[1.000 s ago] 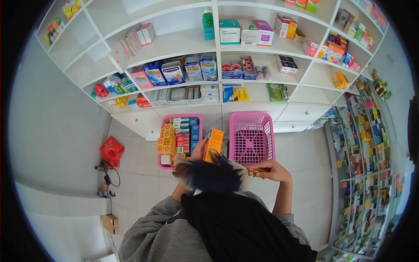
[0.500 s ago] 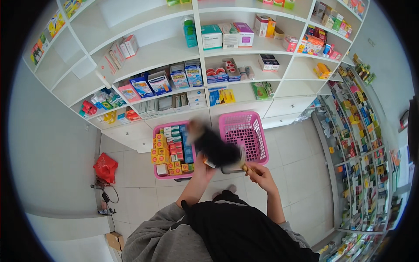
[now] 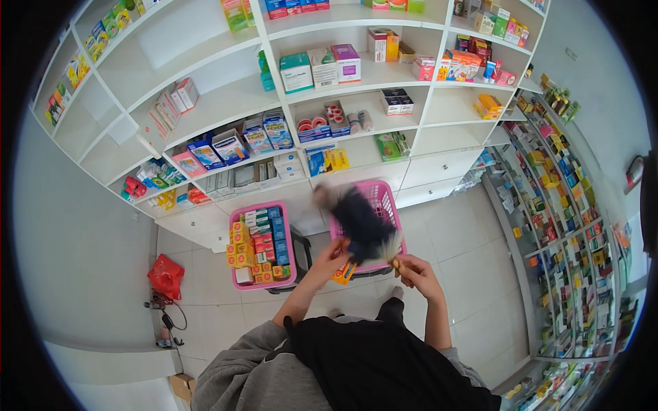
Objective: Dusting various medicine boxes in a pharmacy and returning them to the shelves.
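My right hand (image 3: 418, 275) is closed around the thin handle of a feather duster (image 3: 367, 220), whose dark fluffy head, pale at both ends, is smeared by motion. The duster slants up and left over the pink right-hand basket (image 3: 386, 194), hiding much of it. Between the fingers of my left hand (image 3: 331, 260) is a small orange and yellow box (image 3: 345, 272), held just beside the duster's near end. To the left stands another pink basket (image 3: 293, 255), packed with yellow, red, white and blue medicine boxes.
White shelves (image 3: 356, 92) with scattered packages curve across the far side, above white drawers (image 3: 428, 169). Stocked display shelving (image 3: 555, 226) runs along the right. A red bag (image 3: 165, 277) and dark cables (image 3: 168, 322) lie on the floor at left.
Both hands, with the duster and small box, have moved right from beside the filled basket to the right-hand basket. More of the box's orange face shows now. The view has shifted too.
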{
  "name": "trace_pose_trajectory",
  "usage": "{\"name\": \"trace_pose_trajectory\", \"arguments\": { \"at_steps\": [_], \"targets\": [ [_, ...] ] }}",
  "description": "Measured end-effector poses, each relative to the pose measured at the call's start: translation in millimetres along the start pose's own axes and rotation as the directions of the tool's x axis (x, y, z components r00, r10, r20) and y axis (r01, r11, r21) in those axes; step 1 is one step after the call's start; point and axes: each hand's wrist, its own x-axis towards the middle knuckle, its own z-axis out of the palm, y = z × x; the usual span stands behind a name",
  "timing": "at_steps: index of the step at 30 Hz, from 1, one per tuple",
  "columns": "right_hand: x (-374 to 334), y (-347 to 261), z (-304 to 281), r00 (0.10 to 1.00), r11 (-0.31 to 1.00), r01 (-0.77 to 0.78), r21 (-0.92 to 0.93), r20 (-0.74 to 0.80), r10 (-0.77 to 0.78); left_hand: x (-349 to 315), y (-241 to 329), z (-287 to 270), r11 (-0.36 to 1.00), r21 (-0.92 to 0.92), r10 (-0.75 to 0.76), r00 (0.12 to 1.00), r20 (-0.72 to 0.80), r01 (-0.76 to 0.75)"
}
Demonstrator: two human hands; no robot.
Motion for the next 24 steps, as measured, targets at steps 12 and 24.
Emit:
{"name": "trace_pose_trajectory", "arguments": {
  "at_steps": [12,24],
  "targets": [
    [58.5,-75.9,-181.5,0.990,0.971,0.132,-0.199,-0.013,-0.137,167.7,29.4,102.0,0.663,0.459,0.608,0.783,0.130,-0.591],
    [106.2,-107.3,-318.8,0.880,0.932,0.360,-0.053,-0.314,-0.358,345.9,164.7,112.5,0.682,0.373,0.718,0.673,-0.179,-0.629]
  ]
}}
